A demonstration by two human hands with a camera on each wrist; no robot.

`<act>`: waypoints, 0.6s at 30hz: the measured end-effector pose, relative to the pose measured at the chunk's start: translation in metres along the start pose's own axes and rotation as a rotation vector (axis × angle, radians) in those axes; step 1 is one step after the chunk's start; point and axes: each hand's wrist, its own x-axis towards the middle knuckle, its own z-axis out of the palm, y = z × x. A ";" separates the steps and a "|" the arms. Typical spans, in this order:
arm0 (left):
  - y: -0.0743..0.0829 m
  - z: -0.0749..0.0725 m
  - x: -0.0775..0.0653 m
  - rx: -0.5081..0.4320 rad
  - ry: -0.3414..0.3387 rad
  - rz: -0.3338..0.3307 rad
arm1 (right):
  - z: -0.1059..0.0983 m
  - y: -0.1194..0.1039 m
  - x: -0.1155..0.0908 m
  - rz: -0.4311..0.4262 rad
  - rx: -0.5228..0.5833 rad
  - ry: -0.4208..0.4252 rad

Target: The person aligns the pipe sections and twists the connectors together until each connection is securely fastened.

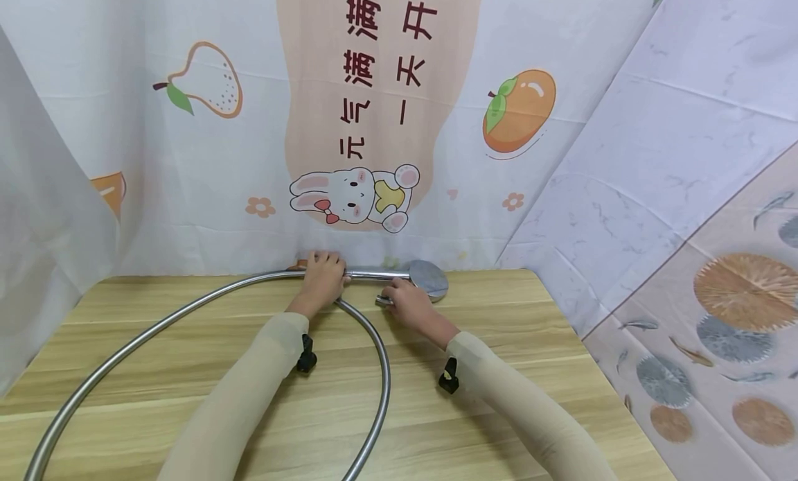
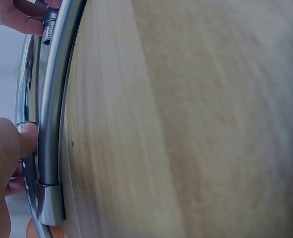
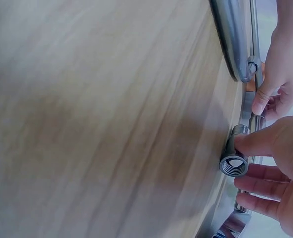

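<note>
Shower head [image 1: 429, 276] is at the back edge of the worktop [image 1: 499, 328], beside the printed cloth [image 1: 206, 162]; the left grip [image 1: 323, 276] pinches the end of its handle [image 1: 377, 275], while the right grip [image 1: 408, 302] pinches a short threaded fitting [image 3: 230, 148], and the metal hose [image 1: 385, 370] makes a curve across the worktop

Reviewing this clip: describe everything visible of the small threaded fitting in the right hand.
The fitting is a short, hollow, shiny grey cylinder that looks like metal. One end is open with threads inside; the other has threads outside. The right hand holds it between thumb and fingers, near the shower head. Neither end is joined to anything. Whether it touches the tabletop is unclear.
</note>
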 end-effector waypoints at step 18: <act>0.000 0.008 0.001 -0.002 -0.022 -0.018 | 0.008 0.008 -0.008 0.081 -0.128 -0.053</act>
